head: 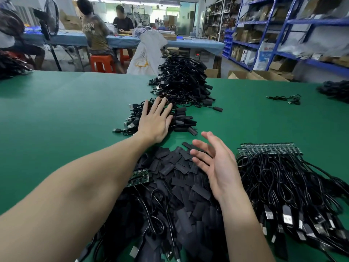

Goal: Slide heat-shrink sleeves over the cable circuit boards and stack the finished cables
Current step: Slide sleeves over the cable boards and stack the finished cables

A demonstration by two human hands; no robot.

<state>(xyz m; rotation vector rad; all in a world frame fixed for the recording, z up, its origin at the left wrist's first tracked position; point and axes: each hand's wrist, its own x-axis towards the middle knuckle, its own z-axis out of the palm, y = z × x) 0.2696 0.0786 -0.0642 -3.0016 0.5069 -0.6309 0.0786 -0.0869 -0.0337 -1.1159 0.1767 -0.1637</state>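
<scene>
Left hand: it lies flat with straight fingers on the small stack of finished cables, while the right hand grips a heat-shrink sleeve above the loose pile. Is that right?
Not quite. In the head view the right hand is open and holds nothing; it hovers over the sleeve pile. The left hand does lie flat, fingers straight, on the small stack of finished cables.

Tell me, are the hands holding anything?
No, nothing is held. The left hand lies flat with straight fingers on the small stack of finished cables. The right hand hovers open over the sleeves.
</scene>
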